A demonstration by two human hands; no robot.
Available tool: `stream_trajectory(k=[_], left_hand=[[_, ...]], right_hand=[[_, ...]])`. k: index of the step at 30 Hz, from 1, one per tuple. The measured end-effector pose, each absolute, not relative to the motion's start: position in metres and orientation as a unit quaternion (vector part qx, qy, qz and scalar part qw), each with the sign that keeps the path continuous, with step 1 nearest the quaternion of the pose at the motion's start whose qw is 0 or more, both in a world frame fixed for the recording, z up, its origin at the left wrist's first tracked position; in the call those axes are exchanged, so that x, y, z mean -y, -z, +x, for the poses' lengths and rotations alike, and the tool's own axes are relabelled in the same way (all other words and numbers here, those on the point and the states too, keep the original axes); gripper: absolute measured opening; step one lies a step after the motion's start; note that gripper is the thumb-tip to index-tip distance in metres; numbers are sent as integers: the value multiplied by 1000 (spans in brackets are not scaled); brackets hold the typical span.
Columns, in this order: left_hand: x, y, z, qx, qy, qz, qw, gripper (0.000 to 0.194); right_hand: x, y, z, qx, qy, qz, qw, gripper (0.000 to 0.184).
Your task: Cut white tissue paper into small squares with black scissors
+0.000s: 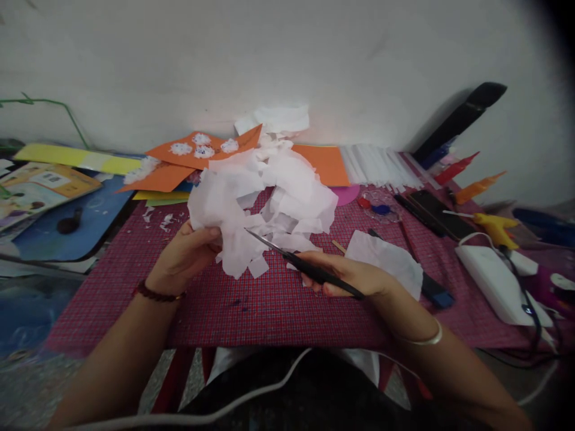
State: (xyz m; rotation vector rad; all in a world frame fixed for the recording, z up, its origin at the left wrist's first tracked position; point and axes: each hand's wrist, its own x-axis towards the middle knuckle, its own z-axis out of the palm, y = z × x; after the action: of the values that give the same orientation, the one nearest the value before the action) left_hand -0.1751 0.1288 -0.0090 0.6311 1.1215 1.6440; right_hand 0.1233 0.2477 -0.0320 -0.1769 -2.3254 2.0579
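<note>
My left hand [193, 254] pinches the left edge of a thin white paper sheet [215, 200] between thumb and fingers. Wrapped round the handles of black-handled scissors [314, 270], my right hand [345, 272] points the blades left, their tip touching or just over the sheet. Whether the blades are parted is hard to make out. A loose heap of white paper pieces [296, 191] lies behind and beside the sheet, with small square offcuts [258, 267] below it. Another white paper piece [384, 257] rests to the right of my right hand.
Orange sheets [204, 149] with white crumpled flowers lie at the back left. White strips [380, 167] stand at the back right. A yellow glue gun [496, 227], a white box-like device [498, 281] with cables and a dark phone [440, 212] are on the right. Booklets [49, 188] lie left.
</note>
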Motion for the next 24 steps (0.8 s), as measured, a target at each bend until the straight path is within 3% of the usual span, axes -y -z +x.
stream_trajectory(k=[4,11,16,24], left_hand=[[-132,13,-172,-492,-656,272,504,24],[-135,15,-167,-541,-634,251,493,35],[-132,19,-165,-587,-594,283,473,31],[-133,14,-159,-637,-550,326,430,26]], right_hand=[[-243,33,115,724,-686,-64,31,90],[-242,35,107,724,-681,-81,70,77],[-239,36,103,752,-646,-90,97,70],[-230,30,101,823,-518,-185,142,80]])
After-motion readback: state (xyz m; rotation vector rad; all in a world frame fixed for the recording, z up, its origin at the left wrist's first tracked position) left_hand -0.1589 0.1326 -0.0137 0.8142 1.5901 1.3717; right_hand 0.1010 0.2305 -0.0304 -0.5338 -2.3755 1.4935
